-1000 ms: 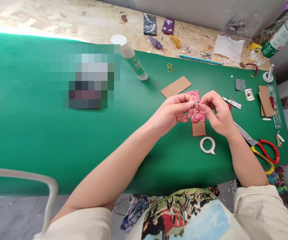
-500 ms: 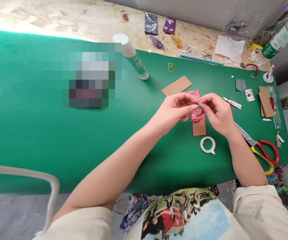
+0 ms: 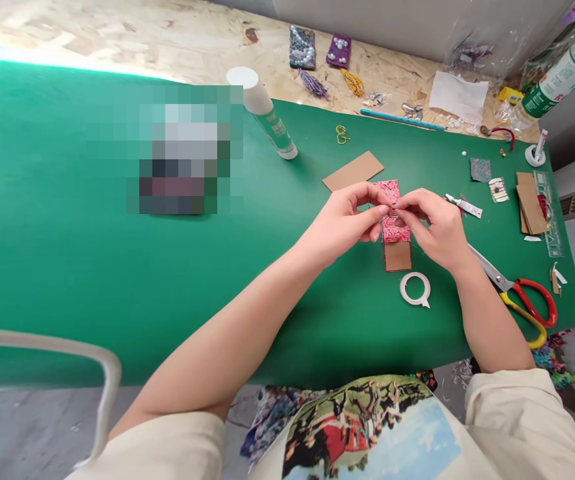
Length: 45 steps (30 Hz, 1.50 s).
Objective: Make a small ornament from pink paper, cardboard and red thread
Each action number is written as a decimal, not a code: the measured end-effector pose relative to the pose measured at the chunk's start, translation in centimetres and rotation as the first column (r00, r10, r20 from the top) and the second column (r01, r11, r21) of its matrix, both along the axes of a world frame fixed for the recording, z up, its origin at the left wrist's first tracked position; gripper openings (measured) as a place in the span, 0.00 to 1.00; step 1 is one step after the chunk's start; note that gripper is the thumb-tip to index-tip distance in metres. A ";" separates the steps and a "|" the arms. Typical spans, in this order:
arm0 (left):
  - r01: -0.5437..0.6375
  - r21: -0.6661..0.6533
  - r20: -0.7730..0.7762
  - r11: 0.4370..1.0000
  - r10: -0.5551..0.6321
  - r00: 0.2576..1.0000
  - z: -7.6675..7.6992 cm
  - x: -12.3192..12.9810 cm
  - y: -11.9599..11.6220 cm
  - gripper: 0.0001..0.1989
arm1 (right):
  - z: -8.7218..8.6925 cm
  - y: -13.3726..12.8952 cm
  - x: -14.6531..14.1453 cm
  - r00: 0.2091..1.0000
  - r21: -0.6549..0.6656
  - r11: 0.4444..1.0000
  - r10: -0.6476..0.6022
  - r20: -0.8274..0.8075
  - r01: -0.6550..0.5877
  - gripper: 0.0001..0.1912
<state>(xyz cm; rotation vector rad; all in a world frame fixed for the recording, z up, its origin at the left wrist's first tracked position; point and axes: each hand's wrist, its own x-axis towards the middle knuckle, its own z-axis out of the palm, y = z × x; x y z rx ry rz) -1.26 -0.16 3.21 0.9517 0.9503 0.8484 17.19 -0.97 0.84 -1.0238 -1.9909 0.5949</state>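
Observation:
My left hand (image 3: 356,212) and my right hand (image 3: 430,217) meet fingertip to fingertip above a piece of red and white patterned fabric (image 3: 396,231). Both are pinched closed on something tiny between them, too small to name. The fabric lies on the green table mat, partly covered by my hands. A brown cardboard piece (image 3: 398,257) with a thin red edge shows just below it. Close by lies a roll of white tape (image 3: 404,290) with its end loose. Another flat cardboard strip (image 3: 353,172) sits beyond my left hand.
Large scissors (image 3: 537,303) with red and yellow handles lie right of my right forearm. A white and green glue stick (image 3: 278,137) stands farther back. Small tubes, cardboard strips (image 3: 532,203) and a clear ruler (image 3: 550,233) are at the right. Beaded pieces (image 3: 302,48) lie along the back.
My fingertips have shifted very slightly to the left and up, and my fingers' pinch has changed a little. The objects on the table stay in place.

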 end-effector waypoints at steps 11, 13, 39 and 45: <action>0.121 -0.267 0.246 0.956 -0.054 0.968 -0.2 -0.2 0.4 0.13 | 0.1 0.0 -0.2 0.998 -0.016 1.000 0.025 -0.055 -0.026 0.06; 0.150 -0.270 0.265 0.951 -0.077 0.961 -0.5 -0.1 0.4 0.15 | 0.0 0.0 -0.2 0.998 -0.011 1.000 0.024 -0.058 -0.024 0.06; 0.132 -0.174 0.184 0.976 -0.099 0.978 -0.5 0.5 -0.1 0.17 | 0.7 -0.1 -0.2 0.995 -0.099 0.990 0.100 -0.019 -0.101 0.08; 0.139 -0.075 0.072 0.987 -0.134 0.988 -0.5 0.4 -0.3 0.23 | 0.7 0.0 0.0 0.994 -0.116 0.987 0.113 0.011 -0.111 0.08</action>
